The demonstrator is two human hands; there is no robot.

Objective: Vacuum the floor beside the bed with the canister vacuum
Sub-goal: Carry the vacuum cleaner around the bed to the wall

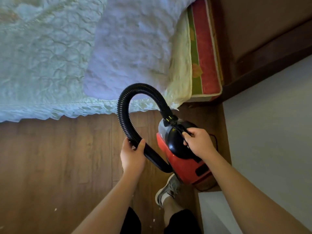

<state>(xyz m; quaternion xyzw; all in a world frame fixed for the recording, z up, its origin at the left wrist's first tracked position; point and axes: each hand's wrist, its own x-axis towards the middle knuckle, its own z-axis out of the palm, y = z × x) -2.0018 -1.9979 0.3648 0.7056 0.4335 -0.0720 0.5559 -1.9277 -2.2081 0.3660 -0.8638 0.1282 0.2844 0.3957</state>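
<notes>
A red and black canister vacuum (184, 162) hangs above the wooden floor (55, 157) beside the bed (50, 65). My right hand (198, 142) grips the black handle on top of the canister. A ribbed black hose (124, 105) arches up from the canister's front and curves back down. My left hand (132, 153) holds the hose near its lower end, fingers and thumb curled round it. The hose's tip is hidden behind my left hand and the canister.
A white quilt and a pale blanket (135, 39) cover the bed, with a red and green mattress edge (205, 53) at its right. A wall (270, 132) stands at the right. My shoe (168, 188) is on the floor, with small white crumbs (55, 209) nearby.
</notes>
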